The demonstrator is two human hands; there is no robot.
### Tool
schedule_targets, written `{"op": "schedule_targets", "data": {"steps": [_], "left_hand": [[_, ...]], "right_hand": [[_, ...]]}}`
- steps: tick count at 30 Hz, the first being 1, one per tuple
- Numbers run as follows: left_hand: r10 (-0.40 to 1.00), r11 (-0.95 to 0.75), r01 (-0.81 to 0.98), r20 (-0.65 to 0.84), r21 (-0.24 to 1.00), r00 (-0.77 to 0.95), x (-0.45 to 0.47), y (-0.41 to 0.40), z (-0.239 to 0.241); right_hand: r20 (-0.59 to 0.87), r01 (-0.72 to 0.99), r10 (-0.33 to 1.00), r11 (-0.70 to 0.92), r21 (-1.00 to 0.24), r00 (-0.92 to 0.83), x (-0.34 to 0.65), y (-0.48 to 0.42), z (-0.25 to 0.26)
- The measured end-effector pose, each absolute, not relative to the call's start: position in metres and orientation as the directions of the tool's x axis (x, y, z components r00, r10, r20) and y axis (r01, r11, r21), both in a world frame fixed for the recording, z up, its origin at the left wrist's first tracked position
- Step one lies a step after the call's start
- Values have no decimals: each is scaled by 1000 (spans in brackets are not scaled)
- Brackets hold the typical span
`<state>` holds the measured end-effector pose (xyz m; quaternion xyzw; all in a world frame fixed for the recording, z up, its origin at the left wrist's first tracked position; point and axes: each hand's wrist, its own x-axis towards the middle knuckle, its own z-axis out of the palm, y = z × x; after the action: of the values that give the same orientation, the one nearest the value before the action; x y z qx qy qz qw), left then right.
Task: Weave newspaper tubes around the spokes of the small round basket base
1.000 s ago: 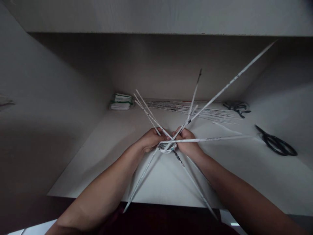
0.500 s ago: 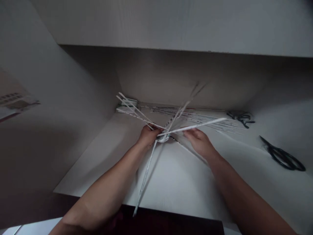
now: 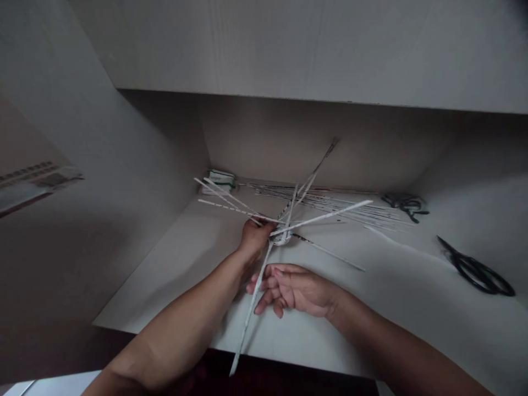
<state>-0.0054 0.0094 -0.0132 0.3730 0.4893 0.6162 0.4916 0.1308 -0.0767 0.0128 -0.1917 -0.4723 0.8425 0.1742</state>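
Left hand (image 3: 258,235) grips the left edge of a small woven base (image 3: 282,238), from which thin pale sticks (image 3: 330,215) fan out. On the base's near side, the right hand (image 3: 304,289) is relaxed, fingers spread and slightly curled behind a downward-sloping stick (image 3: 246,327); whether they touch it is unclear. Beyond the base lie loose sticks (image 3: 324,204), with a white-and-green packet (image 3: 223,180) farther left; black scissors (image 3: 478,270) rest well to its right.

Pale shelf (image 3: 404,289); loose rods (image 3: 330,202); black scissors (image 3: 462,263)
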Motion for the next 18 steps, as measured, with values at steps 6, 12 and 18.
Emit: {"op": "schedule_targets", "data": {"steps": [6, 12, 18], "left_hand": [[993, 66, -189, -84, 980, -84, -4, -3, -4], [994, 54, -236, -75, 970, -79, 1, -8, -1], [982, 95, -248, -131, 964, -134, 3, -5, -6]], "right_hand": [[-62, -190, 565, -377, -907, -823, 137, -73, 26], [-257, 446, 766, 43, -894, -589, 156, -68, 39], [48, 552, 959, 201, -809, -279, 160, -63, 42]]}}
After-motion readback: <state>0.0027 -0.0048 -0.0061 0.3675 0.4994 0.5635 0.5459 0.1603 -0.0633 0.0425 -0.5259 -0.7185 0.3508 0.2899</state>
